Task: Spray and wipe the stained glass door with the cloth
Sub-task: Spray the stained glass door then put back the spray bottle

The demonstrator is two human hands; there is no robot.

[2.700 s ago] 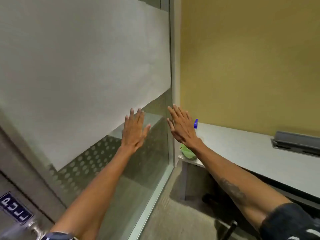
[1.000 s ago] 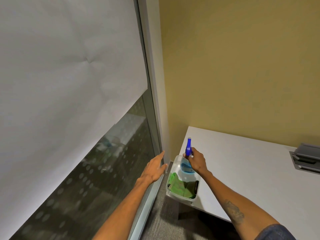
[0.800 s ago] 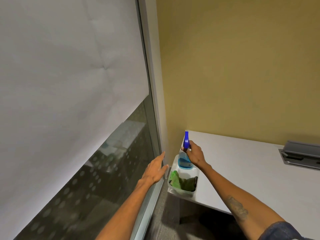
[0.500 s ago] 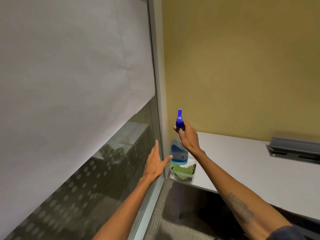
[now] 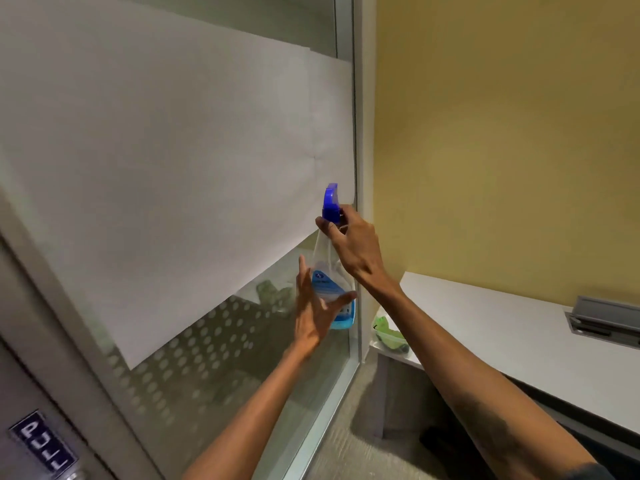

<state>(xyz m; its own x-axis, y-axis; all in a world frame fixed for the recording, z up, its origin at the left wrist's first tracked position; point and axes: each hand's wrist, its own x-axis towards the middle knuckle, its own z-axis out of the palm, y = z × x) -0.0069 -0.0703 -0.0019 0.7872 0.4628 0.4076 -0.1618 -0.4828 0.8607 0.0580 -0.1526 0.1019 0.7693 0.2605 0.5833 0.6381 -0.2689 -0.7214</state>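
Note:
A clear spray bottle [image 5: 330, 289] with a blue trigger head and blue liquid hangs in front of the glass door [image 5: 221, 344]. My right hand [image 5: 353, 247] grips its neck just under the trigger. My left hand [image 5: 315, 313] is against the bottle's lower body, thumb across the label and fingers spread behind it. A green cloth [image 5: 386, 329] lies in a clear tub at the corner of the white desk, to the right of the door frame. White paper [image 5: 173, 168] covers most of the upper glass.
A white desk [image 5: 502, 337] runs along the yellow wall [image 5: 502, 133] on the right, with a grey cable box [image 5: 606, 320] set in it. A "PULL" sign [image 5: 43, 443] and door handle sit at the lower left. Carpet lies below.
My right hand lifted the spray bottle out of the tub on the desk and carried it up and left to the glass. My left hand came up to the bottle's body.

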